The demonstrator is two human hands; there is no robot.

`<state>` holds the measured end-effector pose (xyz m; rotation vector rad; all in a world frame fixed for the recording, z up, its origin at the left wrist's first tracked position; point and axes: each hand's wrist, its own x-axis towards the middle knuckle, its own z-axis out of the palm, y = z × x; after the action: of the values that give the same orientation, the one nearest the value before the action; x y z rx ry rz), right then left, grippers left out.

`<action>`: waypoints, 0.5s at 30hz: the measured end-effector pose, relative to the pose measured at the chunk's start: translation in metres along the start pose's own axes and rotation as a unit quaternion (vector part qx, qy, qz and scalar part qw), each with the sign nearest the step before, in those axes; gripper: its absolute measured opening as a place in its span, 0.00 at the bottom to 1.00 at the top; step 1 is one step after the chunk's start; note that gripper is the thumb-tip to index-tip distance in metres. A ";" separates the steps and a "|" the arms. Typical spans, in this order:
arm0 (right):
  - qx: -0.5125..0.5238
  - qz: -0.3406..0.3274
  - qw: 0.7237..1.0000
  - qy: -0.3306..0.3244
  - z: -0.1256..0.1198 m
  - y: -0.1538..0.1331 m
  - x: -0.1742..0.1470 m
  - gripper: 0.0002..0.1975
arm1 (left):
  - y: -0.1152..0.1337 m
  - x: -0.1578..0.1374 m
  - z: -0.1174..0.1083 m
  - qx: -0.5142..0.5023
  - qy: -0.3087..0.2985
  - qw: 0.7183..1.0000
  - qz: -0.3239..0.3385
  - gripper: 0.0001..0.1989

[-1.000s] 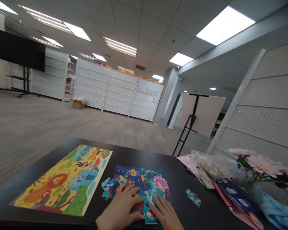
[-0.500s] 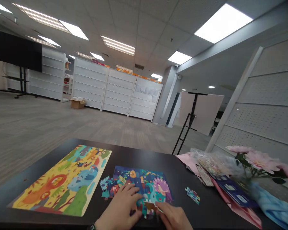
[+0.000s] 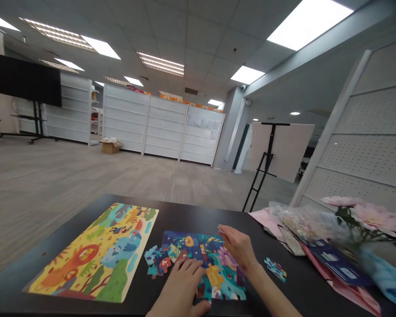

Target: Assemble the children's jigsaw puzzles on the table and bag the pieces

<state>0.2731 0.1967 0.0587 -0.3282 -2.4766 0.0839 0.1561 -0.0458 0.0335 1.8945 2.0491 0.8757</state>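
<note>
A partly joined jigsaw puzzle [image 3: 231,281] with a blue and teal underwater-like picture lies on the black table in front of me. My left hand [image 3: 185,279] rests palm down across its left part, fingers stretched out and holding nothing. Over the puzzle's far right corner is my right hand [image 3: 239,246], its fingers pinched on a puzzle piece [image 3: 220,228] that shows only as a thin pale edge. A yellow-orange piece [image 3: 214,276] lies among the teal ones between my hands. Several puzzle pieces [image 3: 153,256] lie left of the puzzle, and another piece [image 3: 275,269] lies to the right.
At the left lies a yellow animal picture sheet [image 3: 95,259]. Pink wrapping paper, clear plastic [image 3: 303,222], a dark blue packet [image 3: 339,262] and pink flowers [image 3: 376,218] crowd the right side. Beyond the table [image 3: 181,213] stand an easel [image 3: 267,154] and white shelving [image 3: 165,127].
My right hand has moved from the puzzle's near edge up to its far right corner. My left hand has stayed on the puzzle. The whole view has shifted slightly.
</note>
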 end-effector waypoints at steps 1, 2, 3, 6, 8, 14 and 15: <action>0.008 -0.016 1.000 -0.015 0.001 -0.005 -0.007 0.17 | -0.003 0.001 0.002 0.004 -0.001 1.000 0.005 0.31; 0.019 -0.030 0.999 -0.027 0.001 -0.010 -0.017 0.16 | -0.006 0.004 0.006 0.009 -0.007 1.000 0.013 0.33; 0.034 -0.035 0.998 -0.031 0.002 -0.015 -0.028 0.15 | -0.010 0.007 0.010 0.013 -0.019 0.999 0.024 0.33; 0.099 0.052 0.994 0.011 0.002 -0.021 -0.063 0.18 | -0.020 0.019 0.029 0.019 -0.056 0.997 0.054 0.26; 0.128 0.139 0.981 0.038 0.001 -0.020 -0.076 0.21 | -0.022 0.027 0.043 0.027 -0.060 0.995 0.070 0.22; 0.070 0.152 0.986 -0.013 0.011 -0.011 -0.075 0.22 | -0.008 0.025 0.060 0.061 -0.039 0.991 0.113 0.05; 0.055 0.154 0.986 -0.037 0.013 -0.011 -0.074 0.21 | -0.005 0.021 0.054 0.056 -0.019 0.992 0.116 0.04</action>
<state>0.3201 0.1669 0.0063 -0.6689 -2.4622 0.3654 0.1778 -0.0105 -0.0081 2.2260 1.9199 0.7826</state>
